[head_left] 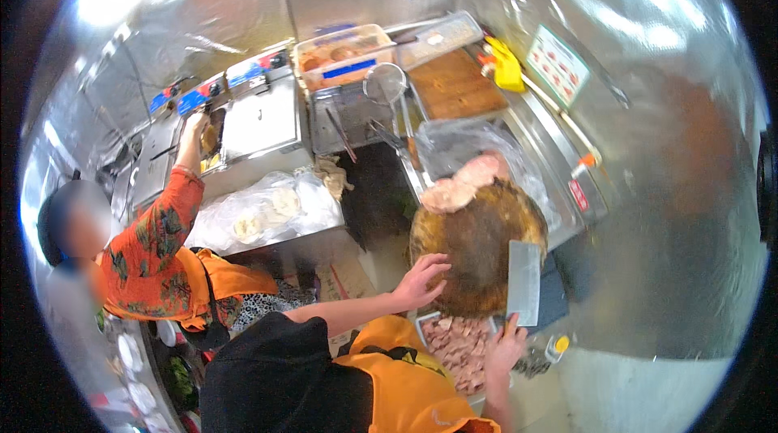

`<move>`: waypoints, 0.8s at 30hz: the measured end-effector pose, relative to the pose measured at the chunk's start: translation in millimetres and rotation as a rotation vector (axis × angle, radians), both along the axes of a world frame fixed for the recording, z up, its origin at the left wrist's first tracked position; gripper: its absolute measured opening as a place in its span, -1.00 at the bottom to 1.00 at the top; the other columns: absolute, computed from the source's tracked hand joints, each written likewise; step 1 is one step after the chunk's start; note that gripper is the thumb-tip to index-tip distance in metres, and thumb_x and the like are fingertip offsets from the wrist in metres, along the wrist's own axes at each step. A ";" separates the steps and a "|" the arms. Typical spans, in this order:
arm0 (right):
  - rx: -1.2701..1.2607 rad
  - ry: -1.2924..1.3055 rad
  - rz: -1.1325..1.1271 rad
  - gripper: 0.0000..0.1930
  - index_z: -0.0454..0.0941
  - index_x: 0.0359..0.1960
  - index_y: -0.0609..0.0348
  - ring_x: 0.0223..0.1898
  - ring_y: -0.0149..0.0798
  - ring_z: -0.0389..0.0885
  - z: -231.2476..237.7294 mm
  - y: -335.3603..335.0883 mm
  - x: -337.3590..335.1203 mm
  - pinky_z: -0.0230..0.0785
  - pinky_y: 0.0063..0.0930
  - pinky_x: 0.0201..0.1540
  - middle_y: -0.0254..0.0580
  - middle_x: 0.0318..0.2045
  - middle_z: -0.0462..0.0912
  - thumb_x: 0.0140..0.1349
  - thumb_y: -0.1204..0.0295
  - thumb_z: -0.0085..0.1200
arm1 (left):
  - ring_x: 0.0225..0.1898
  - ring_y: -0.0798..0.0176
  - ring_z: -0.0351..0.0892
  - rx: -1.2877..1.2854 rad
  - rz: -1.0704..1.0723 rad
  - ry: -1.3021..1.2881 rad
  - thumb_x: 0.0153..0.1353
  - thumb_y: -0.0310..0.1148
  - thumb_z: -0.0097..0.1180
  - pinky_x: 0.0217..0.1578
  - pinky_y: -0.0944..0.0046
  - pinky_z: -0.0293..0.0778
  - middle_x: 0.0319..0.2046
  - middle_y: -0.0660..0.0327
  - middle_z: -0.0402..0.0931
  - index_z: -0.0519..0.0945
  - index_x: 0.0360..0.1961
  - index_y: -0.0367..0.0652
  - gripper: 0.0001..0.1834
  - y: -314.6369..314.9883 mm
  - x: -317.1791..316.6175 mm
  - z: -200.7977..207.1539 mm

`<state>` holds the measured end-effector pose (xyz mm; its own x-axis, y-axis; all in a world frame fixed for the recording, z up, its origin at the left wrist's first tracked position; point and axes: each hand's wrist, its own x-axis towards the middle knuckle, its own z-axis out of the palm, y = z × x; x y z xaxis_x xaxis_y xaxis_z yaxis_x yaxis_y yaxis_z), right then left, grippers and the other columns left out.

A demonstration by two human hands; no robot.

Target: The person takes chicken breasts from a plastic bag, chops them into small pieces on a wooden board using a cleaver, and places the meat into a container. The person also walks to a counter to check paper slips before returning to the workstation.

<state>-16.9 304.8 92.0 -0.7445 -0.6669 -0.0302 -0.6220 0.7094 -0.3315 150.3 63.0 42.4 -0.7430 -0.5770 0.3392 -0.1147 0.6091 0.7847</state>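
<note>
Wide silver steel cleaver (523, 283): your right hand (505, 347) wraps round it; your left hand (421, 282) spreads, empty, by the round brown wooden block (478, 242), likely for safety.

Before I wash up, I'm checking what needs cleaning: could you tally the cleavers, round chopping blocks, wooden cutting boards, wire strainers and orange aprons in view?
Cleaver: 1
Round chopping block: 1
Wooden cutting board: 1
Wire strainer: 1
Orange aprons: 2
Total: 6
</note>
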 end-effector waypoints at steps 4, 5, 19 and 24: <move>-0.061 0.163 0.112 -0.43 0.41 0.36 0.24 -0.07 0.21 0.49 -45.6 -43.7 -16.8 0.37 0.03 0.01 0.19 -0.10 0.47 0.30 0.45 0.15 | 0.35 -0.12 0.28 0.052 0.184 -0.008 0.30 -0.43 0.19 0.29 -0.02 0.37 0.28 0.00 0.36 0.53 0.12 -0.16 -0.63 -21.6 27.1 -13.3; -0.040 0.166 0.101 -0.44 0.41 0.35 0.26 -0.04 0.22 0.48 -49.9 -54.7 -23.7 0.35 0.03 0.03 0.19 -0.08 0.47 0.30 0.45 0.15 | 0.35 -0.12 0.29 0.070 0.213 0.001 0.30 -0.43 0.18 0.28 -0.02 0.37 0.27 0.01 0.36 0.54 0.12 -0.16 -0.64 -28.4 29.3 -13.0; 0.117 0.198 0.260 -0.51 0.57 0.25 0.08 -0.07 0.28 0.55 -5.5 -95.7 -30.6 0.39 0.11 0.05 0.32 -0.13 0.60 0.29 0.25 0.11 | 0.27 -0.06 0.39 0.176 0.639 0.123 0.26 -0.46 0.18 0.24 0.05 0.41 0.17 0.04 0.47 0.61 -0.06 -0.19 -0.78 -66.2 129.1 -33.7; 0.059 0.279 0.343 -0.70 0.71 -0.12 0.05 -0.05 0.37 0.55 8.9 -105.5 -25.1 0.33 0.22 0.17 0.28 -0.22 0.66 0.28 0.18 0.10 | 0.26 -0.07 0.41 0.129 0.772 0.070 0.23 -0.45 0.18 0.26 0.03 0.39 0.16 0.04 0.48 0.60 -0.08 -0.20 -0.77 -48.9 157.8 -48.1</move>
<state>-42.0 199.3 100.9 -0.4656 -0.8799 0.0950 -0.8845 0.4591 -0.0827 308.1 14.1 -5.7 -0.0952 -0.9593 0.2658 -0.4162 0.2809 0.8648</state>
